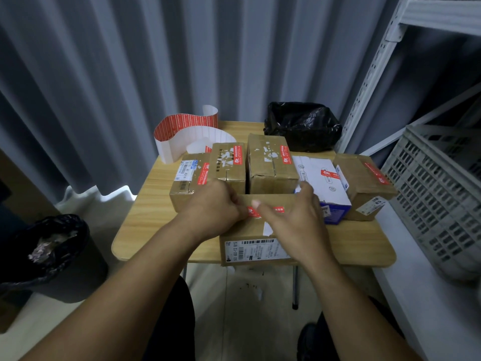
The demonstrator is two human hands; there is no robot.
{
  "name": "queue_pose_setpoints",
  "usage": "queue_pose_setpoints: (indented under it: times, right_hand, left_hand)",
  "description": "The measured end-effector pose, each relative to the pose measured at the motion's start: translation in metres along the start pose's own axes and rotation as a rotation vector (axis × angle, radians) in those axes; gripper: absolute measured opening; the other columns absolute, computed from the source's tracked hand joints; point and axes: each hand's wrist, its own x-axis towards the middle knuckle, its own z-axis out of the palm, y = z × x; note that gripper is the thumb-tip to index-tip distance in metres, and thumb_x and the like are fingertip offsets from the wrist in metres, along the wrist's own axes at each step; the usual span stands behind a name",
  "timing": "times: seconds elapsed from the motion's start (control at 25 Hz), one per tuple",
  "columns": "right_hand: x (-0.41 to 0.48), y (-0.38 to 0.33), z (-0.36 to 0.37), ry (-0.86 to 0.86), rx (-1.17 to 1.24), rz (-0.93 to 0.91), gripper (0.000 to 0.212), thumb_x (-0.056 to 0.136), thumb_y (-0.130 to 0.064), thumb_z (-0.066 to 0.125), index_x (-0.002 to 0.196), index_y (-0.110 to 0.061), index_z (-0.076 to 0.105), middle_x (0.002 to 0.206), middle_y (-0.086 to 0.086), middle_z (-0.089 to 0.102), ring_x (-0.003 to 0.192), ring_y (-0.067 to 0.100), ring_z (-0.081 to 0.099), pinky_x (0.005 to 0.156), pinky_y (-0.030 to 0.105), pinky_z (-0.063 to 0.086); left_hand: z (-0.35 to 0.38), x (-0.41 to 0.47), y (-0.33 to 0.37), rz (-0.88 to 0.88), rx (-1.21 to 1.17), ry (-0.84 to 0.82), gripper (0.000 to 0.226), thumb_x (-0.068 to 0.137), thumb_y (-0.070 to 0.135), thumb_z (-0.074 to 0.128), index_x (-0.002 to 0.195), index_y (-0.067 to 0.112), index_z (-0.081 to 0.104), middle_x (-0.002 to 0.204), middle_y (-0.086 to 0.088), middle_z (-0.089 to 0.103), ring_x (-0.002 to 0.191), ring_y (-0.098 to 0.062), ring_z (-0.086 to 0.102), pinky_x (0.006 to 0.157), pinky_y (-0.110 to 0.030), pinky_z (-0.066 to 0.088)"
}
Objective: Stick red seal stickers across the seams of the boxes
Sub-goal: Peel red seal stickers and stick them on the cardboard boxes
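Observation:
A brown cardboard box [250,238] with a barcode label sits at the near edge of the wooden table [145,204]. A red seal sticker [263,211] lies on its top. My left hand [210,207] rests curled at the sticker's left end. My right hand [294,217] lies flat over the box top, thumb pressing on the sticker. Behind stand several boxes bearing red stickers: brown ones [187,178], [229,162], [270,162], [364,183] and a white one [322,183]. A curled strip of red stickers on white backing [182,128] stands at the table's back left.
A black plastic bag [302,126] sits at the back right of the table. A black-lined bin [49,254] stands on the floor to the left. A grey plastic crate [440,191] and white metal shelving [377,74] are on the right. Grey curtains hang behind.

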Motion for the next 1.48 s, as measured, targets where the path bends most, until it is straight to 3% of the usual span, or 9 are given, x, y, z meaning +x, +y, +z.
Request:
queue_pose_setpoints:
  times: [0.08,0.16,0.52,0.84,0.96,1.04,1.24,1.48]
  right_hand:
    - [-0.002,0.001,0.003,0.007,-0.05,-0.02,0.103,0.076,-0.058,0.078,0.154,-0.019,0.022,0.151,0.005,0.039,0.138,0.028,0.038,0.105,0.047,0.045]
    - [0.0,0.002,0.001,0.005,0.0,-0.003,0.094,0.081,-0.05,0.077,0.154,-0.021,0.025,0.152,0.003,0.041,0.139,0.027,0.039,0.104,0.047,0.046]
    - [0.007,0.014,-0.002,-0.021,0.318,0.111,0.057,0.094,-0.027,0.068,0.142,-0.031,0.037,0.14,-0.001,0.049,0.12,0.023,0.056,0.087,0.043,0.057]
    - [0.006,0.012,-0.008,-0.042,0.36,0.133,0.031,0.1,-0.028,0.059,0.13,-0.027,0.048,0.129,0.001,0.056,0.103,0.014,0.062,0.068,0.028,0.054]
    - [0.006,0.007,-0.006,-0.022,0.094,0.069,0.051,0.094,-0.037,0.066,0.138,-0.023,0.044,0.134,0.001,0.054,0.115,0.021,0.058,0.086,0.043,0.056]
    - [0.001,0.003,0.0,0.023,-0.075,0.004,0.061,0.092,-0.042,0.065,0.144,-0.02,0.041,0.141,0.003,0.049,0.127,0.025,0.048,0.094,0.041,0.05]
    - [-0.007,-0.007,0.004,0.044,-0.228,-0.013,0.077,0.089,-0.057,0.063,0.149,-0.021,0.034,0.148,0.004,0.043,0.136,0.028,0.039,0.095,0.041,0.044]
    - [-0.009,-0.014,0.008,0.06,-0.344,-0.01,0.084,0.086,-0.066,0.061,0.149,-0.019,0.032,0.148,0.008,0.042,0.137,0.03,0.038,0.102,0.046,0.043]
  left_hand:
    - [0.0,-0.001,0.001,0.001,-0.002,-0.002,0.024,0.086,0.035,0.076,0.075,0.014,0.074,0.077,-0.002,0.072,0.074,-0.017,0.068,0.064,-0.032,0.054]
    - [0.0,-0.001,0.001,-0.006,0.0,0.004,0.022,0.086,0.034,0.076,0.076,0.014,0.075,0.078,-0.002,0.072,0.075,-0.017,0.068,0.069,-0.036,0.058]
    - [-0.001,-0.001,0.001,-0.026,-0.023,-0.016,0.016,0.089,0.03,0.073,0.082,0.016,0.076,0.084,0.0,0.073,0.082,-0.016,0.069,0.075,-0.037,0.058]
    - [0.0,-0.002,0.0,-0.027,-0.042,0.0,0.014,0.089,0.029,0.073,0.085,0.016,0.075,0.086,0.001,0.072,0.083,-0.014,0.067,0.069,-0.031,0.053]
    - [0.001,-0.002,-0.002,-0.027,-0.06,0.006,0.013,0.089,0.028,0.073,0.083,0.017,0.075,0.087,0.001,0.073,0.084,-0.015,0.068,0.076,-0.037,0.057]
    - [0.002,-0.002,-0.003,-0.01,-0.056,0.02,0.011,0.088,0.026,0.073,0.081,0.017,0.074,0.086,0.001,0.073,0.084,-0.016,0.068,0.078,-0.04,0.059]
    - [0.004,-0.005,-0.005,0.042,-0.075,0.069,0.009,0.087,0.023,0.073,0.08,0.019,0.071,0.082,0.002,0.07,0.081,-0.014,0.065,0.067,-0.031,0.054]
    - [0.005,-0.002,-0.01,-0.037,-0.257,0.101,0.014,0.095,0.025,0.052,0.093,0.018,0.064,0.091,-0.007,0.068,0.088,-0.027,0.064,0.08,-0.046,0.054]
